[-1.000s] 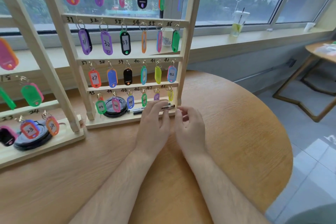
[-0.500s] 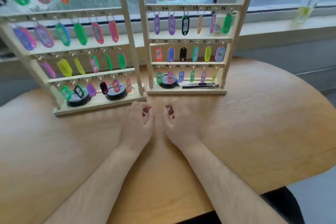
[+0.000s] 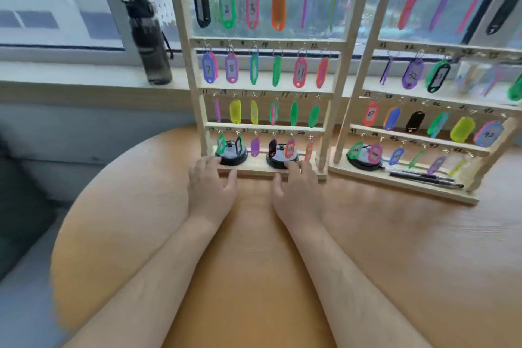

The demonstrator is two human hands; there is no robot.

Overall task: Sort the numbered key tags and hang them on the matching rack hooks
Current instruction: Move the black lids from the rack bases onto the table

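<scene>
Plainly, every key tag in view hangs on a hook. The near rack (image 3: 265, 89) at 12 o'clock shows 4 full rows, with tag 7 (image 3: 208, 68) and tag 8 (image 3: 231, 68) readable, and the other rack (image 3: 418, 137) stands at 2 o'clock. The left grip (image 3: 211, 188) and right grip (image 3: 299, 192) hold nothing: both lie open, fingers stretched over the near rack's base, thumbs at its front edge on the desk (image 3: 254, 263).

These tags should be light, stiff plastic on a thin metal ring, and probably slick. Pinching the flat body and steering the ring onto the hook looks best.

2 shallow black lids (image 3: 231, 157) sit on that base behind the lowest tags. A 3rd sits on the other rack beside dark pens (image 3: 423, 178). What the lids hold is hidden.
</scene>
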